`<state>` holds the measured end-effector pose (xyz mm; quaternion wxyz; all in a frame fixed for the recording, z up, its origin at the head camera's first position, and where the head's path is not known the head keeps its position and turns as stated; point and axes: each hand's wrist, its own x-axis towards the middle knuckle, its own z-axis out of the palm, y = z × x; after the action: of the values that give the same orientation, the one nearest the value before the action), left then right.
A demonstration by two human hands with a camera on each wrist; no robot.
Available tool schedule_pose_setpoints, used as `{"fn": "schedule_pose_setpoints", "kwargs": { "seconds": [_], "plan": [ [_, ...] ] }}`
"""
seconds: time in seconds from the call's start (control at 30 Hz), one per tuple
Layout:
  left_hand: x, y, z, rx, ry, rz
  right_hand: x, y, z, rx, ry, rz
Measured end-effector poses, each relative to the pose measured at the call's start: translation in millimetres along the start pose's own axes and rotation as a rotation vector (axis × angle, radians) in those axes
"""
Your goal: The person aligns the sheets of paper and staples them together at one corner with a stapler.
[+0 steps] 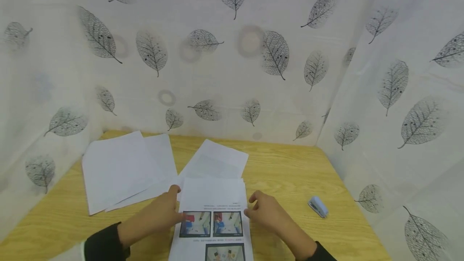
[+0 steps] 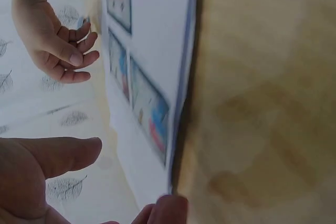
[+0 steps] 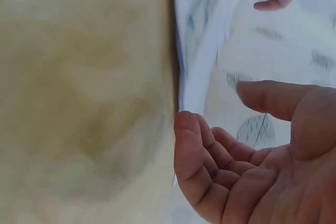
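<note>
A stack of printed sheets lies in front of me, its top page bearing text and several framed colour pictures. My left hand is at the stack's left side, thumb lifted away and fingertips right at the paper edge in the left wrist view. On the opposite side is my right hand, its thumb raised apart. In the right wrist view, the loosely bent fingers meet the sheets' edge. Neither hand pinches the paper between thumb and fingers.
Blank white sheets overlap at the left on the wooden table. More paper lies askew behind the printed stack. A small light-blue stapler sits to the right. Leaf-patterned cloth encloses the table's back and sides.
</note>
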<state>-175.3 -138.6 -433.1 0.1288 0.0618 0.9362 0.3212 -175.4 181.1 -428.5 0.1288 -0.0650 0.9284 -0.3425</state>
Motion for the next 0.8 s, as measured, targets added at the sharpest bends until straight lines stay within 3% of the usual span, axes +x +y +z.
{"fn": "schedule_pose_setpoints", "kwargs": {
  "seconds": [0.13, 0.23, 0.5, 0.63, 0.8],
  "plan": [
    [27.7, 6.2, -19.4, 0.064, 0.073, 0.064, 24.6, 0.9, -16.2, 0.177, 0.026, 0.075],
    [55.7, 8.7, -30.2, 0.034, 0.077, 0.067, 49.0, 0.1, -25.3, 0.292, 0.072, 0.148],
    [127.7, 9.4, -39.5, -0.048, 0.023, -0.023, 103.1, 5.7, -28.8, 0.503, 0.109, 0.278],
    [144.6, 7.9, -35.7, -0.082, 0.013, -0.064, 115.0, 4.1, -22.9, 0.577, 0.105, 0.326],
    [150.9, 9.0, -30.7, -0.123, 0.009, -0.109, 123.7, -4.5, -17.4, 0.606, 0.119, 0.349]
  ]
}}
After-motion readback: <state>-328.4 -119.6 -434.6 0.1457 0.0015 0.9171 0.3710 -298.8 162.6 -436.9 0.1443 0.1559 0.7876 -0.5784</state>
